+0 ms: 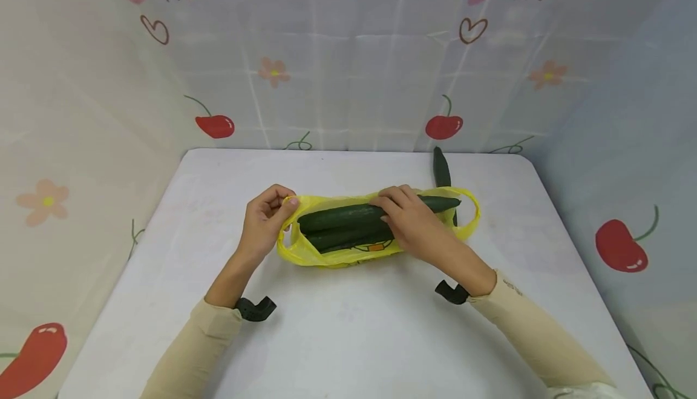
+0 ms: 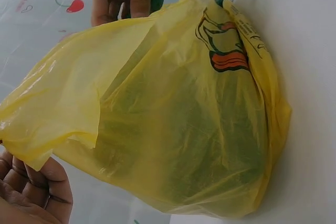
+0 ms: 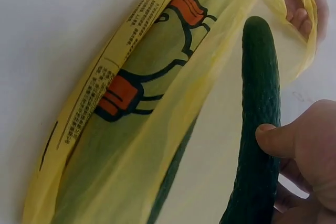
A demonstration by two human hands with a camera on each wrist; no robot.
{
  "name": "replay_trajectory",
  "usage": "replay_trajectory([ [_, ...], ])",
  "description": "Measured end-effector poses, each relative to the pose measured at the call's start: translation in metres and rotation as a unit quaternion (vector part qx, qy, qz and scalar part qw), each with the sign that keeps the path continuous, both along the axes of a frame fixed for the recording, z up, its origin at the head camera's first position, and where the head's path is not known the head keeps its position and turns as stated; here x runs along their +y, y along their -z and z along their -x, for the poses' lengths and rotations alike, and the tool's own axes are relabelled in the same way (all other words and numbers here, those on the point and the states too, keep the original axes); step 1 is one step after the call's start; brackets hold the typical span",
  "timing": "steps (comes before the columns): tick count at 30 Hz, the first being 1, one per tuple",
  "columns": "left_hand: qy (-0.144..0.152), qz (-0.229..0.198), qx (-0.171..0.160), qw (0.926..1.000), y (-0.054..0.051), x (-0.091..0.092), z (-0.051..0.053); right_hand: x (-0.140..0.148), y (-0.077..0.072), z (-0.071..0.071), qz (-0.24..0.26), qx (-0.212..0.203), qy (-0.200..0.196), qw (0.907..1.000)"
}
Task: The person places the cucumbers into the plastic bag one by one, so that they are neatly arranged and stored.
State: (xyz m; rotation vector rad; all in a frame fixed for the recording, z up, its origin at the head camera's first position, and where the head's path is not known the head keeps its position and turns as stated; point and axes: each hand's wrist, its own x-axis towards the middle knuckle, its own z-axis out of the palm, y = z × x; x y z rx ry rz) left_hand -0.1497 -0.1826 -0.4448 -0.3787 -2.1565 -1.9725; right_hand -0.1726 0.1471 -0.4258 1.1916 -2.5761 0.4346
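Observation:
A yellow plastic bag (image 1: 305,257) with printed drawings lies on the table, its mouth facing up. My left hand (image 1: 264,220) pinches the bag's left edge near a handle, thumb against fingers. Over the mouth, my right hand (image 1: 416,226) grips a dark green cucumber (image 3: 260,82), thumb on one side and fingers on the other. Its tip (image 1: 443,204) sticks out to the right of that hand. Beside it in the bag sits another cucumber (image 1: 348,235), partly covered by the front plastic. The left wrist view shows green shapes through the bag's wall (image 2: 173,129).
Another cucumber (image 1: 441,169) lies on the white table (image 1: 348,332) behind the bag's right handle, which partly hides it. Printed curtains (image 1: 348,72) stand round the back and sides of the table. A black wrist mount (image 1: 256,309) sits on the left wrist, another (image 1: 452,293) on the right.

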Motion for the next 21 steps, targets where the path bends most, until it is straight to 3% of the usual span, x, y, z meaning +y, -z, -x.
replay_trajectory([
  [6,-0.006,0.0,0.009,0.9999,0.0,-0.001,-0.001,-0.008,0.013,0.012,0.036,-0.057,-0.035,0.9971],
  [13,-0.005,0.013,0.024,0.9996,-0.001,-0.001,-0.001,-0.009,0.021,0.018,0.013,-0.114,-0.018,0.9932],
  [21,-0.013,0.028,0.032,0.999,-0.003,-0.003,-0.001,-0.016,0.02,0.031,0.006,-0.094,-0.031,0.9951],
])
